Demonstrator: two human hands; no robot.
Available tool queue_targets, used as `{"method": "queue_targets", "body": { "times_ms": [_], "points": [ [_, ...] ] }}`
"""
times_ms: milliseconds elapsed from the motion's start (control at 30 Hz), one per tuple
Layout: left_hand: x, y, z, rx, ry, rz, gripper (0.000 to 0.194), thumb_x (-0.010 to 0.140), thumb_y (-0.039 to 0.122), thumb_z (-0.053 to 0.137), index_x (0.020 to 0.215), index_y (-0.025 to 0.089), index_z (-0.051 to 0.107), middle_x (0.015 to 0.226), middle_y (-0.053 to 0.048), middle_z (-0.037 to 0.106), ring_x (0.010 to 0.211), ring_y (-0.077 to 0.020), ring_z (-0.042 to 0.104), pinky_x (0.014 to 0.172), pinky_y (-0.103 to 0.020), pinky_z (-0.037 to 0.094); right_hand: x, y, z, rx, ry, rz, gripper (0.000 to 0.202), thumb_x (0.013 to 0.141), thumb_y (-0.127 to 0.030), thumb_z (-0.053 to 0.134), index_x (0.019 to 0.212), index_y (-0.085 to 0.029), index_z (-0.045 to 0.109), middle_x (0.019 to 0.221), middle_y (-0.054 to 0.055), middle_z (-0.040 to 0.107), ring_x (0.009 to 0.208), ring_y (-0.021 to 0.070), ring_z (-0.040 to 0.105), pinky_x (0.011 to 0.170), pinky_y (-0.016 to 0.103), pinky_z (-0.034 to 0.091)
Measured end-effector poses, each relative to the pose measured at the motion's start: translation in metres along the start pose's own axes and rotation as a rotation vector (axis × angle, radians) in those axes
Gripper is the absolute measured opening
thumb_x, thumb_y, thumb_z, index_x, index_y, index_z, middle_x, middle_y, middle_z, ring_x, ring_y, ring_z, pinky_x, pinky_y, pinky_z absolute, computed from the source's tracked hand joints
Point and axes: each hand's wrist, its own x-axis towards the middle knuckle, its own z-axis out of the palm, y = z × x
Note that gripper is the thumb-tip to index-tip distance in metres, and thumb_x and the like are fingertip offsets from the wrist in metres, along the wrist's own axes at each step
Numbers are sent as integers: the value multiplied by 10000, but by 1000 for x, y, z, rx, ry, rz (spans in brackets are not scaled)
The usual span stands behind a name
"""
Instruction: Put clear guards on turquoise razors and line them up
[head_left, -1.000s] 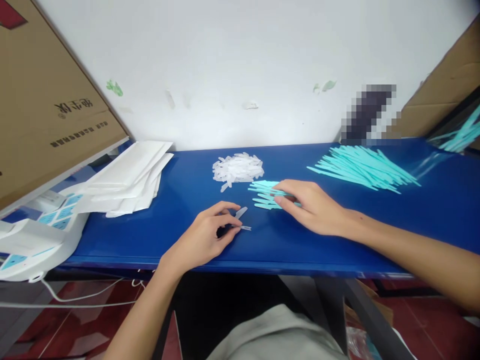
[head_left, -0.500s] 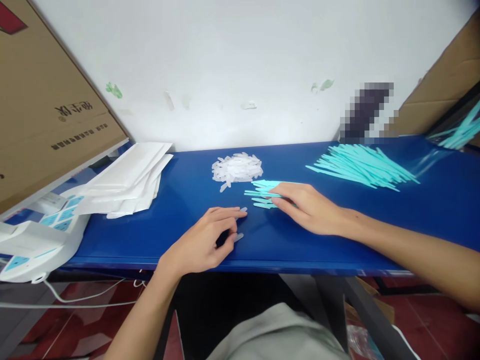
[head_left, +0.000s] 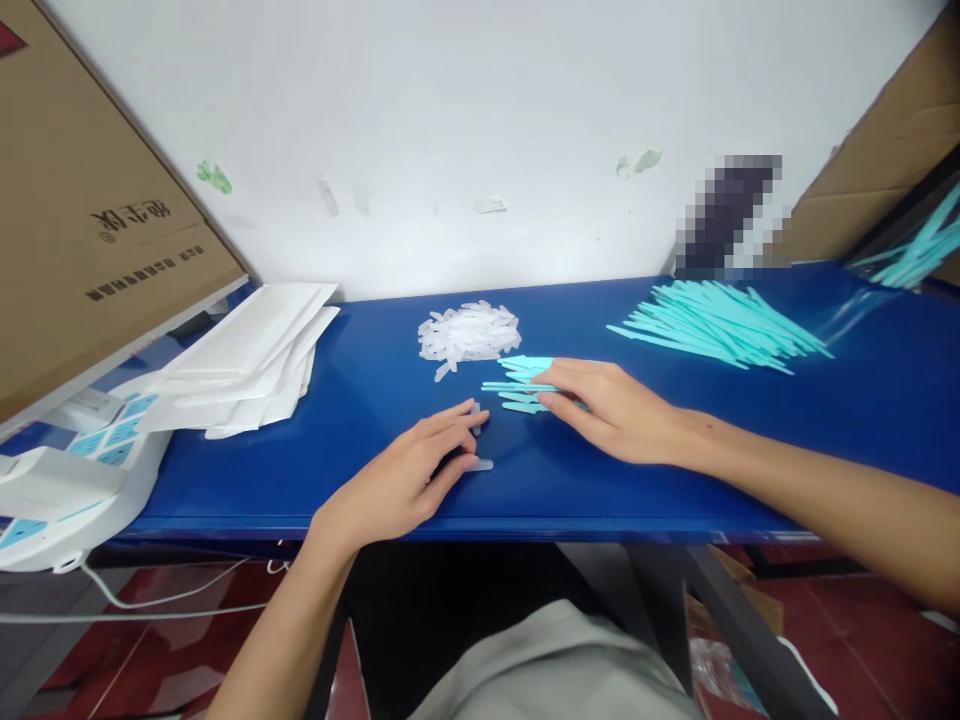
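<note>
My left hand (head_left: pixel 409 470) rests low over the blue table, its thumb and bent fingers closed around a small translucent cap-like piece (head_left: pixel 484 464). A second such piece (head_left: pixel 477 420) shows at the index and middle fingertips. To the right, my right hand (head_left: pixel 611 405) pinches a slim turquoise stick (head_left: pixel 510 387) between thumb and index finger, its end pointing left. More turquoise sticks with pointed, wider heads (head_left: pixel 525 366) lie under and beside that hand; their other ends are hidden by it. A loose heap of translucent pieces (head_left: pixel 472 332) sits just behind both hands.
A larger pile of turquoise sticks (head_left: pixel 724 325) lies at the back right. White paper envelopes (head_left: pixel 247 350) are stacked at left, beside a white device with blue keys (head_left: pixel 112 450) and a cardboard box (head_left: pixel 97 200). A white wall (head_left: pixel 450 130) bounds the table (head_left: pixel 360 350) behind.
The left fingers have shifted slightly, and both small pieces have turned at the fingertips. One stick now stands out more clearly in the right hand's pinch. The view has moved a little.
</note>
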Motion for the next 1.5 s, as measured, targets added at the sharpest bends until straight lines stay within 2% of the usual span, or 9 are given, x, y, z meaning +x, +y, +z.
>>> {"method": "queue_targets", "body": {
  "times_ms": [133, 300, 433, 567, 700, 800, 933, 1100, 1500],
  "points": [
    [1, 2, 0, -4, 4, -2, 216, 1072, 345, 451, 1065, 233, 635, 1505, -61, 571, 1433, -233, 467, 1162, -446, 461, -1, 2, 1, -24, -20, 16, 400, 1073, -396, 351, 1098, -167, 677, 1011, 116, 715, 900, 240, 654, 798, 357, 473],
    [1, 4, -1, -4, 27, 6, 223, 1057, 338, 480, 975, 226, 654, 1419, -78, 634, 1425, -258, 457, 1133, -475, 484, -2, 3, 3, -14, 9, 44, 407, 1059, -375, 397, 1374, -199, 585, 1336, 129, 684, 1147, 288, 672, 929, 412, 514],
    [0, 3, 0, 6, 50, 7, 219, 1055, 356, 492, 1013, 229, 666, 1423, -78, 628, 1387, -255, 511, 1134, -459, 481, -3, 2, 1, 22, 9, 45, 435, 1063, -382, 388, 1455, -232, 500, 1329, 116, 688, 1067, 272, 702, 872, 405, 543],
    [0, 4, 1, 12, 53, -1, 215, 1062, 346, 483, 1012, 229, 656, 1446, -63, 604, 1336, -234, 557, 1122, -408, 482, -3, 1, 0, 38, 17, -28, 427, 1071, -357, 377, 1455, -240, 521, 1385, 102, 659, 1192, 258, 661, 956, 389, 521],
    [0, 6, 1, 1, 69, -7, 239, 1063, 340, 479, 967, 220, 663, 1387, -70, 609, 1225, -213, 627, 1071, -367, 509, -4, 2, 0, -37, -35, -40, 419, 1069, -323, 375, 1427, -250, 579, 1215, 93, 723, 1025, 235, 700, 838, 348, 520],
    [0, 6, 1, -12, 69, -4, 229, 1061, 340, 486, 967, 226, 661, 1392, -59, 613, 1283, -221, 593, 1104, -377, 489, -4, 1, -3, -121, -52, -59, 403, 1056, -288, 391, 1369, -230, 639, 1022, 76, 742, 832, 201, 689, 719, 306, 480],
    [0, 6, 0, -3, 59, -25, 235, 1062, 367, 484, 978, 232, 656, 1437, -64, 588, 1354, -234, 530, 1134, -404, 466, -5, 2, -10, -209, -73, -135, 398, 1041, -243, 406, 1325, -221, 684, 928, 61, 739, 683, 154, 632, 602, 266, 378],
    [-1, 4, 0, -30, 45, -46, 248, 1059, 396, 491, 994, 235, 669, 1492, -65, 532, 1370, -242, 516, 1142, -419, 458, -6, 9, -15, -346, -51, -178, 405, 1026, -240, 426, 1319, -261, 705, 871, 47, 716, 649, 141, 594, 555, 262, 289],
    [-1, 3, 1, -45, 25, -35, 210, 1059, 369, 506, 988, 236, 654, 1452, -24, 568, 1362, -213, 516, 1150, -378, 423, -5, 10, -15, -475, -32, -189, 390, 1030, -267, 440, 1300, -283, 721, 906, 49, 722, 655, 126, 606, 535, 270, 232]
  ]
}}
